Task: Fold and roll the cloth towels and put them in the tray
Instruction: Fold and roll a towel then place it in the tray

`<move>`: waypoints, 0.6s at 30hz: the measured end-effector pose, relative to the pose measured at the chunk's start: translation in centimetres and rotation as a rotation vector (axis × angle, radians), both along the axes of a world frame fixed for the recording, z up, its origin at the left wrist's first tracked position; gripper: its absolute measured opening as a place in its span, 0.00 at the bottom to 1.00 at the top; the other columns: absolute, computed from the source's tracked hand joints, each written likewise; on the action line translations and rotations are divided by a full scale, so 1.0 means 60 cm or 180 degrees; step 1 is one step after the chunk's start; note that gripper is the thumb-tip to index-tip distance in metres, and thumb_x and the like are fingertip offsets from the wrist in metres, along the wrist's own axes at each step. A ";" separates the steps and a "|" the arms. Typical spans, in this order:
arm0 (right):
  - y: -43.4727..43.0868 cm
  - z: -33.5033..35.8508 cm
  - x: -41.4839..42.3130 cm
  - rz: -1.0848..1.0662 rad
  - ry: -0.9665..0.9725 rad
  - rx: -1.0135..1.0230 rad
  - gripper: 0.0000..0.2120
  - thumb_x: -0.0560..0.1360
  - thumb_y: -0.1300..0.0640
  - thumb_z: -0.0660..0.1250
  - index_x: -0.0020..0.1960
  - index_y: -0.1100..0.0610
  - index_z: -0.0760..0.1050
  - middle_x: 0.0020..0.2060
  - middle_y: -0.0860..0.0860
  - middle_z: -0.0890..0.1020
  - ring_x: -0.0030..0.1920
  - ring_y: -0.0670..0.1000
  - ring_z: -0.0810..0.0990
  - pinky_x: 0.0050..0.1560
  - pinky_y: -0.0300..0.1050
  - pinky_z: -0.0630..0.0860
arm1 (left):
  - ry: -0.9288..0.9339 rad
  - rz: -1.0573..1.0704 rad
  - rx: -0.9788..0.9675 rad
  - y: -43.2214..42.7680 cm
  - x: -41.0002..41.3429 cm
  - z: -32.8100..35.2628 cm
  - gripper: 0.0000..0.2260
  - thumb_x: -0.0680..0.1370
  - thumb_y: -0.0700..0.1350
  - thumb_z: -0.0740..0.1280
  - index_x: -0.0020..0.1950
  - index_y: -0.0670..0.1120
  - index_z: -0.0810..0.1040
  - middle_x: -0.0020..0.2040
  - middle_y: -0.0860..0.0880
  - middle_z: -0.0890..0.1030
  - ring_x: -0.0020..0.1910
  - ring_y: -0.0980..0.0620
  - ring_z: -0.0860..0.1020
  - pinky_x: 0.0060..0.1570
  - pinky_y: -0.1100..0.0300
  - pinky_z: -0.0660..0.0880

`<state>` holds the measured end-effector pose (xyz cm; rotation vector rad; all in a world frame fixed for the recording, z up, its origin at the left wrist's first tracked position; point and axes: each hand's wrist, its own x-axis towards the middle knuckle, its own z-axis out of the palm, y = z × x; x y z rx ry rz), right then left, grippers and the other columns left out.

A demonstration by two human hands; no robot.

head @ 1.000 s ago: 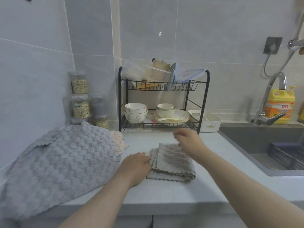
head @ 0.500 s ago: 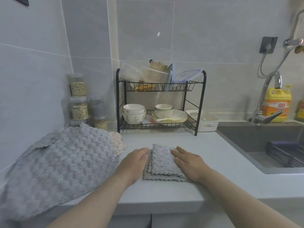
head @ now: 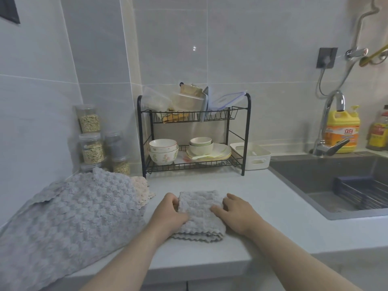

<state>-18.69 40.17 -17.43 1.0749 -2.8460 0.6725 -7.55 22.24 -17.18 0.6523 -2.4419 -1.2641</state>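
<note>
both forearms enter from the bottom edge and are cut off there. on the pale grey countertop (head: 273, 238), near its front edge, lies the small folded grey scallop-edged cloth towel (head: 199, 219), with several layers showing at its near side. the left hand (head: 168, 215) curls its fingers round the towel's left edge, the tips hidden against the cloth. the right hand (head: 237, 213) lies flat, fingers straight and spread, the tips pressing the towel's right side. to the left, a large unfolded grey bobbled cloth towel (head: 73, 217) drapes over the counter's front, its lower part out of view, and covers most of a peach cloth (head: 142, 185). farther back, the white plastic handled tray (head: 264, 157) stands just beside the black two-tier wire dish rack (head: 195, 164), partly hidden by the rack's leg. what it holds cannot be made out. the dark sink (head: 315, 181) is cut off at the right.
</note>
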 end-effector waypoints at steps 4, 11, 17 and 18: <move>0.005 0.003 0.001 0.0130 -0.0202 -0.0567 0.14 0.73 0.45 0.66 0.39 0.55 0.70 0.38 0.49 0.77 0.40 0.50 0.75 0.43 0.43 0.72 | 0.0072 0.0002 0.0024 0.008 -0.006 -0.002 0.33 0.70 0.51 0.74 0.70 0.50 0.62 0.70 0.48 0.68 0.63 0.51 0.71 0.60 0.57 0.70; 0.028 0.002 -0.020 0.0345 -0.2311 -0.3261 0.20 0.62 0.65 0.68 0.54 0.61 0.73 0.45 0.62 0.83 0.44 0.58 0.82 0.47 0.53 0.78 | 0.0377 -0.0517 0.1423 0.025 -0.041 0.009 0.40 0.66 0.47 0.79 0.72 0.40 0.63 0.53 0.51 0.83 0.52 0.53 0.81 0.51 0.60 0.76; 0.024 0.000 -0.026 0.0449 -0.2303 -0.2743 0.15 0.68 0.62 0.73 0.54 0.63 0.78 0.49 0.61 0.84 0.52 0.62 0.83 0.56 0.59 0.78 | 0.0809 -0.0531 0.1512 0.020 -0.045 0.002 0.11 0.72 0.32 0.71 0.53 0.41 0.78 0.46 0.46 0.86 0.45 0.49 0.84 0.42 0.58 0.79; 0.021 0.000 -0.023 0.0433 -0.2279 -0.2562 0.12 0.70 0.62 0.73 0.52 0.63 0.78 0.48 0.59 0.85 0.51 0.60 0.83 0.55 0.57 0.79 | 0.0914 -0.0508 0.1647 0.016 -0.042 0.002 0.12 0.73 0.30 0.70 0.54 0.41 0.77 0.47 0.44 0.85 0.45 0.48 0.84 0.41 0.56 0.80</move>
